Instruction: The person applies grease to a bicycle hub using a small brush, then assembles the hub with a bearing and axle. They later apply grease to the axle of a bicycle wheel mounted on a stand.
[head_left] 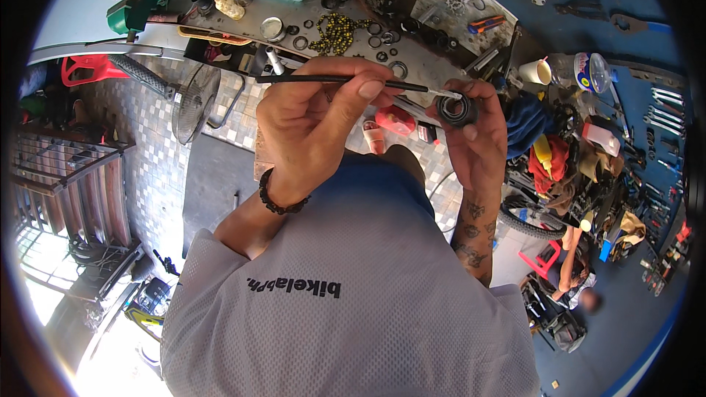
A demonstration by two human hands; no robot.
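Pinching the brush (401, 85), the left hand (312, 114) holds its tip at the ring (469, 112), which the right hand (479, 136) grasps in its fingertips; a slack hold or hard push could drop the ring.

Your left hand (305, 114) is set in a pinch, thumb (351, 106) extended rightward with its nail visible and pressed toward the index finger (338, 66). Your left forearm (246, 222) rises diagonally toward the right. Your right hand (478, 125) faces it, just apart, fingers bent in a grip. Your right forearm (473, 239), tattooed, stands nearly upright.
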